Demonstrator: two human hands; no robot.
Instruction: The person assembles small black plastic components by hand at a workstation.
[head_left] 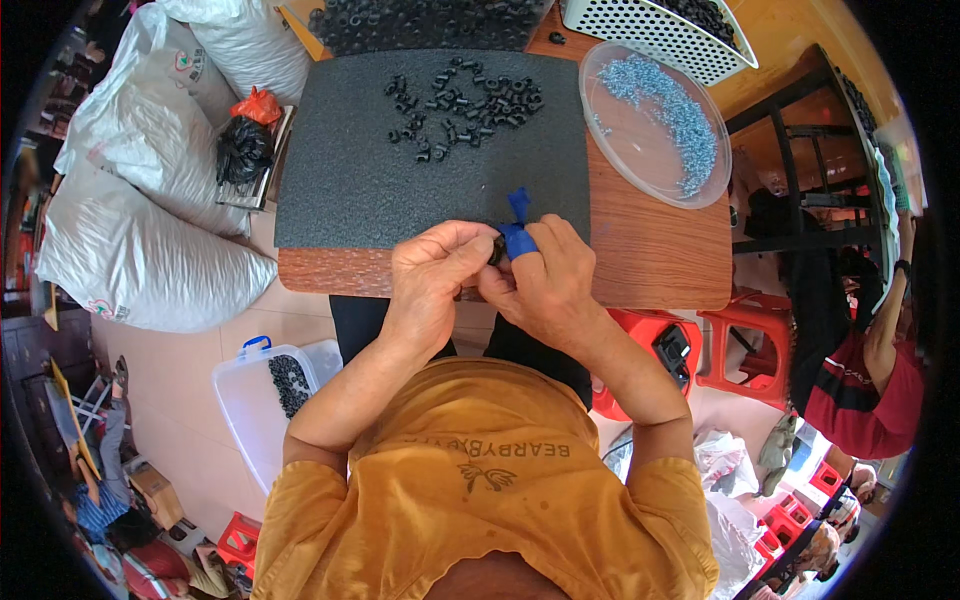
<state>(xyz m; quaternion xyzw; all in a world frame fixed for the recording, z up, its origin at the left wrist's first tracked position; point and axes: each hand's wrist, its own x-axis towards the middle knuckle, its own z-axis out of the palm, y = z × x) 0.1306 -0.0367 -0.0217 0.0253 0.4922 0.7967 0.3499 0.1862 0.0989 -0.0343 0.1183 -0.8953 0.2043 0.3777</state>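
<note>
My left hand (435,275) is closed, its thumb and index finger pinching a small round black piece (497,250) at the near edge of the dark grey foam mat (340,180). Closed against the same piece is my right hand (553,270), and its fingers partly cover it. Blue tape (519,242) wraps a finger of my right hand, with a loose end sticking up. Farther up the mat lie many small black tubular pieces (510,103), scattered in a loose heap. To the right, a round clear plastic lid (640,165) holds a spread of tiny bluish-silver parts (690,130).
A white perforated basket (665,45) and a clear bin of black pieces (425,25) stand at the table's far side. Full white sacks (150,240) lean at the left. A clear tub (245,400) sits on the floor. Red stools (745,350) and another person (865,400) are at the right.
</note>
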